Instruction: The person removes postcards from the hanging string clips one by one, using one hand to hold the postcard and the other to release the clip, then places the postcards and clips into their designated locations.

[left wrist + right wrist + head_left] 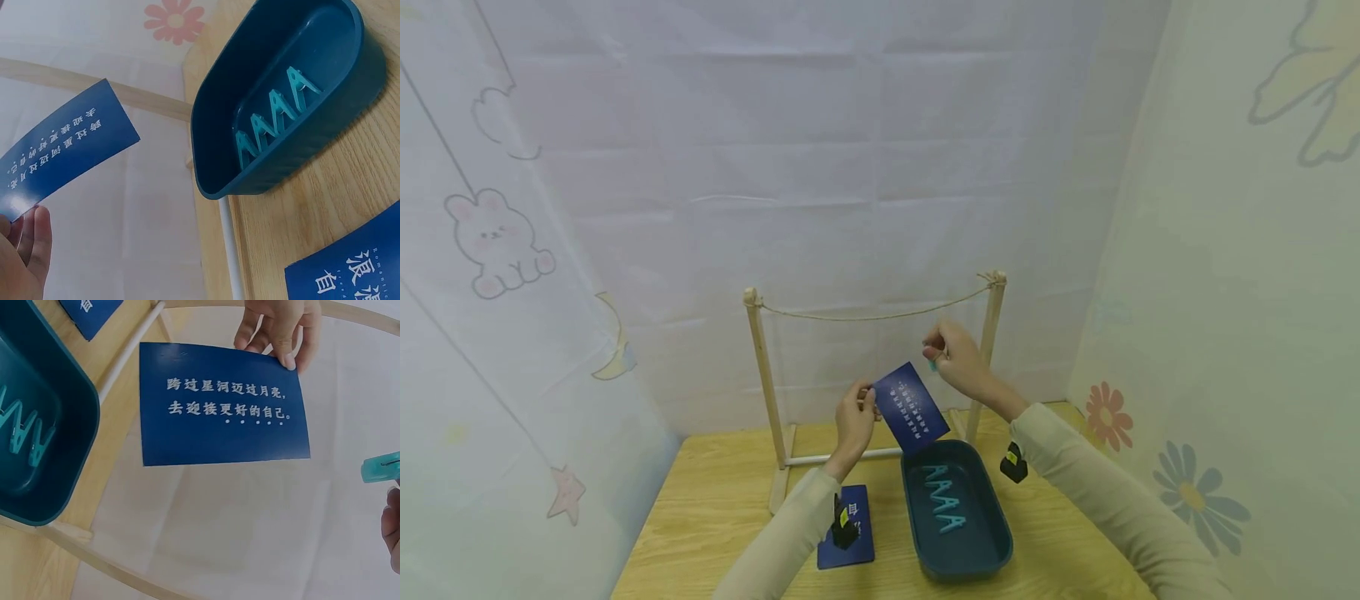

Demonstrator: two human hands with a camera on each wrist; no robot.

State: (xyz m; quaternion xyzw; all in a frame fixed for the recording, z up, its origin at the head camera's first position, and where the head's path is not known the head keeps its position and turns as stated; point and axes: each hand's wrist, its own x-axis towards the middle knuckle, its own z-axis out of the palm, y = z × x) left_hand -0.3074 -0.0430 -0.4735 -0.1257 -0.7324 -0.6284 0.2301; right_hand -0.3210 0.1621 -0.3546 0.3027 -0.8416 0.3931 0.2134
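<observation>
My left hand [854,423] pinches one corner of a blue card [912,408] with white Chinese lettering, tilted in the air in front of the wooden frame. To its right and slightly higher, my right hand [957,360] holds a small teal clothespin [380,467] between thumb and fingers. Behind both hands a thin twine [872,317] sags between the frame's two posts. Below the card sits a dark teal bin [966,560], where several teal clothespins [281,111] lie in a row.
More blue cards [863,525] lie on the wooden table [700,500], partly behind my left forearm. The frame's left post [764,375] and right post [991,321] stand near the back, joined low down by a white rod [229,250]. Printed cloth hangs around the table.
</observation>
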